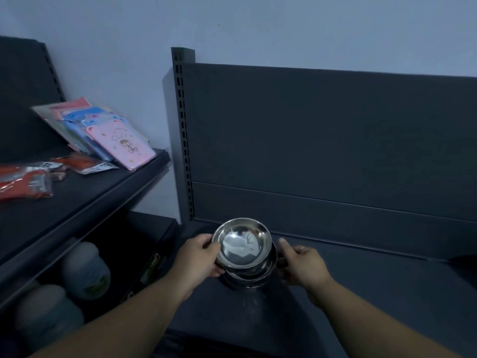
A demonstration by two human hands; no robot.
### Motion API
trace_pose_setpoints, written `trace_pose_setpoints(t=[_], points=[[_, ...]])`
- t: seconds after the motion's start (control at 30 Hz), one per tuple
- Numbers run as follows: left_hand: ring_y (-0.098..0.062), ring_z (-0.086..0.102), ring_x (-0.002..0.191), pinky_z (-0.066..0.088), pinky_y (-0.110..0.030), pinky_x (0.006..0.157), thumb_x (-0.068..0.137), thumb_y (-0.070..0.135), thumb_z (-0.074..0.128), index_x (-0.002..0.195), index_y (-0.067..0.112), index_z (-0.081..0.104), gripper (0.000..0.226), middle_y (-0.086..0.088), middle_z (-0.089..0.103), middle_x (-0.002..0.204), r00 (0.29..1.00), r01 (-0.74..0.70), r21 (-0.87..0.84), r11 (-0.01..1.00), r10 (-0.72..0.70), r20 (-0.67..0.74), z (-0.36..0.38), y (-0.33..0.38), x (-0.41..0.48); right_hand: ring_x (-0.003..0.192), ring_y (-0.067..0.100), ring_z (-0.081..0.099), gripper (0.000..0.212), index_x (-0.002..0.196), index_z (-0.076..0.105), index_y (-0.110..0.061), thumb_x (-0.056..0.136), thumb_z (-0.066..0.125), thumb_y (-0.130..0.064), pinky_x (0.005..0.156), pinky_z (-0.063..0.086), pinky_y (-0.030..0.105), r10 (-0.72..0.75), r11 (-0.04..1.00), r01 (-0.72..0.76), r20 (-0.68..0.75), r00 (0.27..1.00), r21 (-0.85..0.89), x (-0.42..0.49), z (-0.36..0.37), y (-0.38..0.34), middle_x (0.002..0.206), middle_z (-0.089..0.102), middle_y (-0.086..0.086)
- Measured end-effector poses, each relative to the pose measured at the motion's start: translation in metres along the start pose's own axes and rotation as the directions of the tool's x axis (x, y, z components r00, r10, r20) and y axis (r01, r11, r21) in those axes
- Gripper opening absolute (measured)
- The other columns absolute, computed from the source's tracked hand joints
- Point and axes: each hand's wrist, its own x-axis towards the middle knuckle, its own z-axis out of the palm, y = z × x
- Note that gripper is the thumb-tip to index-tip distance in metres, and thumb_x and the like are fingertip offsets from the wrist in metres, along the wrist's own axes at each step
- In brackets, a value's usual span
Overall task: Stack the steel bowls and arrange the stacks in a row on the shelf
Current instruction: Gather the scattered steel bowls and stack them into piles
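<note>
A stack of steel bowls [244,248] sits at the left end of the dark shelf [361,293], near its upright post. The top bowl is shiny and tilts a little toward me. My left hand [198,257] grips the stack's left rim, thumb on the top edge. My right hand [300,264] holds the stack's right side, with fingers curled round the lower bowls and the thumb raised beside the rim. The lower bowls are mostly hidden under the top one.
The shelf's dark back panel [322,140] rises behind the stack, with a slotted post [183,140] at its left. A neighbouring shelf [85,200] on the left carries pink and blue packets [113,135] and red packets [23,182]. Pale jars [85,270] stand below it.
</note>
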Motion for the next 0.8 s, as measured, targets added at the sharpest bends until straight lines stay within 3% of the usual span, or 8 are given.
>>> trace_pose_setpoints(t=[0.2,0.33,0.4,0.5,0.57,0.7,0.8], points=[[-0.019,0.07,0.061,0.057,-0.03,0.056,0.092,0.035,0.054,0.107,0.017,0.064,0.025,-0.006,0.073,0.073,0.999,-0.005,0.122,0.993,0.011,-0.044,0.01,-0.011,0.001,0.092,0.017,0.069,0.044,0.102,0.067,-0.025,0.086,0.051,-0.062,0.068,0.06,0.035,-0.02,0.998,0.025,0.096,0.995,-0.056,-0.007,-0.002,0.007,0.102,0.072,-0.001],[-0.014,0.063,0.096,0.056,-0.039,0.086,0.085,0.064,0.044,0.119,0.033,0.057,0.048,0.009,0.065,0.109,0.999,-0.022,0.251,0.968,0.032,-0.036,0.013,-0.022,0.001,0.111,0.011,0.058,0.058,0.132,0.051,-0.034,0.083,0.051,-0.065,0.073,0.059,0.032,-0.018,0.994,0.043,0.229,0.973,-0.105,-0.016,0.0,0.009,0.128,0.06,-0.01],[-0.014,0.054,0.114,0.048,-0.039,0.099,0.087,0.064,0.042,0.134,0.037,0.044,0.054,0.017,0.054,0.12,0.996,0.057,0.105,0.993,-0.063,0.062,0.016,-0.024,-0.004,0.116,0.013,0.054,0.06,0.138,0.043,-0.036,0.085,0.05,-0.064,0.079,0.059,0.034,0.005,0.993,0.026,0.263,0.965,-0.113,-0.019,0.001,0.01,0.132,0.054,-0.012],[-0.021,0.048,0.125,0.045,-0.039,0.102,0.085,0.064,0.047,0.141,0.041,0.032,0.062,0.01,0.046,0.135,0.948,0.235,-0.092,0.968,-0.208,0.241,0.017,-0.03,-0.009,0.115,0.014,0.055,0.057,0.138,0.041,-0.041,0.086,0.049,-0.064,0.083,0.059,0.039,0.049,0.997,-0.029,0.283,0.958,-0.075,-0.021,0.005,0.01,0.131,0.054,-0.012],[-0.023,0.05,0.122,0.047,-0.039,0.101,0.086,0.057,0.054,0.139,0.04,0.035,0.059,0.004,0.046,0.14,0.934,0.253,-0.167,0.953,-0.196,0.3,0.018,-0.032,-0.007,0.112,0.015,0.059,0.052,0.133,0.045,-0.043,0.086,0.05,-0.064,0.086,0.058,0.043,0.071,0.997,-0.067,0.285,0.956,-0.025,-0.02,0.009,0.013,0.127,0.059,-0.01],[-0.015,0.058,0.108,0.048,-0.035,0.097,0.087,0.039,0.061,0.131,0.036,0.045,0.047,0.012,0.061,0.115,0.94,0.216,-0.264,0.94,-0.127,0.317,0.022,-0.037,-0.001,0.112,0.015,0.06,0.052,0.131,0.048,-0.042,0.084,0.054,-0.063,0.086,0.057,0.042,0.08,0.994,-0.097,0.244,0.966,0.056,-0.02,0.017,0.019,0.126,0.062,-0.011],[-0.012,0.059,0.107,0.05,-0.033,0.092,0.087,0.033,0.063,0.125,0.037,0.05,0.04,0.011,0.063,0.113,0.947,0.18,-0.298,0.938,-0.082,0.311,0.027,-0.041,0.001,0.109,0.014,0.064,0.04,0.122,0.057,-0.04,0.085,0.055,-0.058,0.088,0.056,0.042,0.068,0.989,-0.094,0.208,0.976,0.118,-0.023,0.022,0.022,0.119,0.067,-0.011]])
